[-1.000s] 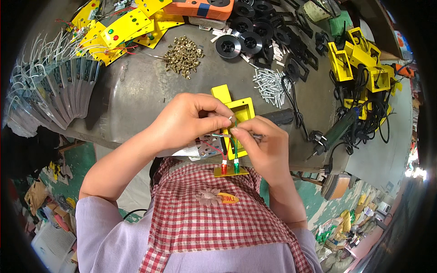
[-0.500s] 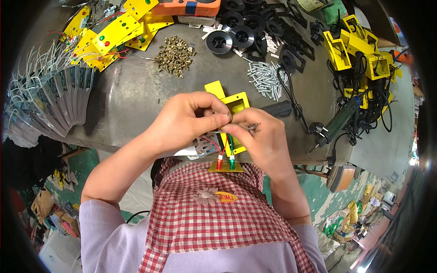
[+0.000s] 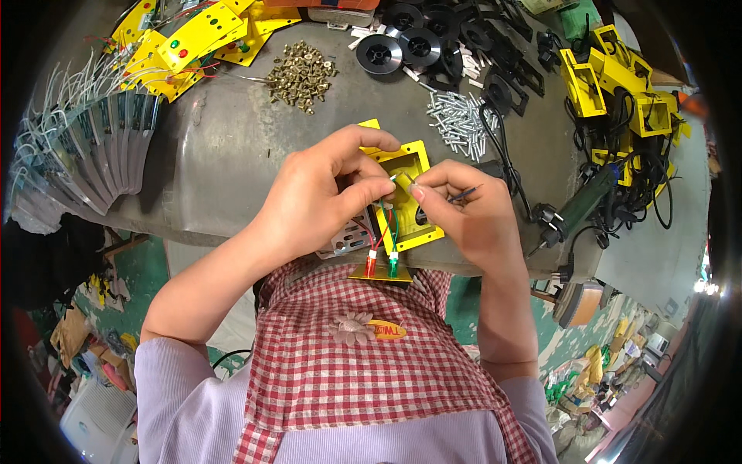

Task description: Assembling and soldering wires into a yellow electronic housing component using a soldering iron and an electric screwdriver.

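Red lamp (image 3: 371, 264) and green lamp (image 3: 393, 265) are fitted and wired; beyond, yellow box (image 3: 424, 158) stands open beneath both hands; left hand (image 3: 325, 185), fingertips closed, pinches a wire; right hand (image 3: 473, 213) pinches a thin lead; joint apparently incomplete; brass screws (image 3: 301, 77) lie unused

Bright, fairly even light; soft sheen on table (image 3: 232, 147), glare spot (image 3: 705, 288) at right rim. Fisheye bends table edge, corners black. Hands mostly sharp, wire ends (image 3: 396, 177) hard to resolve, floor clutter (image 3: 576, 383) soft.
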`<state>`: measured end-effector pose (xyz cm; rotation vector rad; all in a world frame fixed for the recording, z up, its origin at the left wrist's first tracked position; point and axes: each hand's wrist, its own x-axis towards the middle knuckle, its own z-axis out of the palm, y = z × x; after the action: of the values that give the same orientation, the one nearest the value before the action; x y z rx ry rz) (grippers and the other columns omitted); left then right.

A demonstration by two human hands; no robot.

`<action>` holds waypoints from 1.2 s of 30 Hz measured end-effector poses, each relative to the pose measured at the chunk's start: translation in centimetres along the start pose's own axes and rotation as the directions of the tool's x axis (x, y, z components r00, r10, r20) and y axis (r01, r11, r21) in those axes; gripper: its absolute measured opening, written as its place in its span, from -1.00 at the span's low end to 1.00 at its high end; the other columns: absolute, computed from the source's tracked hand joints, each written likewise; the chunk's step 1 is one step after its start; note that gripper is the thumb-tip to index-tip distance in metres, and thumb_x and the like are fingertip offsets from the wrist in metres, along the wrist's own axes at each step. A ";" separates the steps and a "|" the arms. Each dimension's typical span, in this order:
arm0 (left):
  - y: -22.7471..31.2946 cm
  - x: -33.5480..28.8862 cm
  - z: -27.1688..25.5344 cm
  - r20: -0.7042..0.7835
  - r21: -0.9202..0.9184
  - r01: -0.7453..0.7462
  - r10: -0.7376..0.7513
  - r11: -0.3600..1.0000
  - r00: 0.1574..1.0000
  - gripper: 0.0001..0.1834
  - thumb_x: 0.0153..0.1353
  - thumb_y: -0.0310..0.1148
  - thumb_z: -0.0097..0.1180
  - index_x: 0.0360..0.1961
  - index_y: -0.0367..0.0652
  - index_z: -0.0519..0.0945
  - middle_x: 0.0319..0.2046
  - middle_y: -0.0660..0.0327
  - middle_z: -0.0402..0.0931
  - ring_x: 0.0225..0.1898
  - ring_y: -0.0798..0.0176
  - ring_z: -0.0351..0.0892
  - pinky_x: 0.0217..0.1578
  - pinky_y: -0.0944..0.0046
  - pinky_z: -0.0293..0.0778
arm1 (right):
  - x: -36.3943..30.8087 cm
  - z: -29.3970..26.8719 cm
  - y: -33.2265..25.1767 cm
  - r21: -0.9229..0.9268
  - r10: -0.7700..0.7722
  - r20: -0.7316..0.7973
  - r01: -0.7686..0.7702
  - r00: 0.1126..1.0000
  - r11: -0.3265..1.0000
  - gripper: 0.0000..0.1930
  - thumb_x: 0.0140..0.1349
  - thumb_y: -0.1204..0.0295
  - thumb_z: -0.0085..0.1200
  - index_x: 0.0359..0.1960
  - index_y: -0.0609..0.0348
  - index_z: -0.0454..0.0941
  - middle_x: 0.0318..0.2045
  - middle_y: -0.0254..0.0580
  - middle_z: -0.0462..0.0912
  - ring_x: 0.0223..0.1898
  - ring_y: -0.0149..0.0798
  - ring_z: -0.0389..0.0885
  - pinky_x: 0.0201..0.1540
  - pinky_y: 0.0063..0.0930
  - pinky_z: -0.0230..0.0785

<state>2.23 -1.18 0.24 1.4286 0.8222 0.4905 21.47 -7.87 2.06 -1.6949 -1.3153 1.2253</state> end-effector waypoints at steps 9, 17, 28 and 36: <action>-0.3 0.1 -0.1 0.039 -0.037 0.054 -0.053 0.998 0.998 -0.81 0.24 -0.51 0.14 -0.16 -0.34 0.49 -0.38 0.24 0.57 -0.24 0.41 0.58 -0.19 0.41 0.50 | -0.2 0.2 0.3 0.010 -0.078 0.039 0.078 0.996 0.997 -0.89 0.14 0.49 0.21 -0.33 0.28 0.60 -0.58 -0.31 0.59 -0.55 -0.58 0.47 -0.49 -0.62 0.32; 0.6 -0.3 0.5 -0.051 0.164 -0.035 0.044 0.986 0.998 -0.93 0.17 -0.54 0.18 -0.34 -0.28 0.54 -0.40 0.31 0.57 -0.38 0.54 0.50 -0.37 0.48 0.44 | 0.4 0.8 -1.1 -0.047 -0.105 -0.008 0.105 0.994 0.993 -0.89 0.14 0.52 0.18 -0.31 0.26 0.56 -0.57 -0.31 0.57 -0.56 -0.55 0.42 -0.49 -0.60 0.29; -1.2 0.0 1.6 -0.135 0.579 -0.462 0.638 0.672 0.758 -0.88 0.00 -0.54 0.27 -0.41 -0.23 0.57 -0.49 0.23 0.54 -0.46 0.39 0.52 -0.44 0.39 0.41 | 0.8 1.8 -1.2 -0.179 -0.009 -0.043 0.001 0.999 0.984 -0.93 0.16 0.48 0.06 -0.35 0.18 0.54 -0.51 -0.30 0.54 -0.43 -0.30 0.48 -0.25 -0.39 0.30; -0.7 0.1 1.3 -0.162 -0.018 0.010 -0.013 1.000 0.987 -0.90 0.01 -0.56 0.21 -0.43 -0.23 0.54 -0.52 0.35 0.46 -0.52 0.50 0.36 -0.49 0.44 0.31 | 0.8 1.0 -0.5 -0.710 -0.657 0.037 0.482 0.753 0.513 -0.82 0.02 0.45 0.25 -0.32 0.02 0.56 -0.48 -0.41 0.53 -0.37 -0.30 0.46 -0.07 -0.31 0.10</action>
<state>3.10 -2.04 -0.55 1.3802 0.9538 0.6098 20.38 -6.98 1.95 -1.5393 -2.1104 0.0896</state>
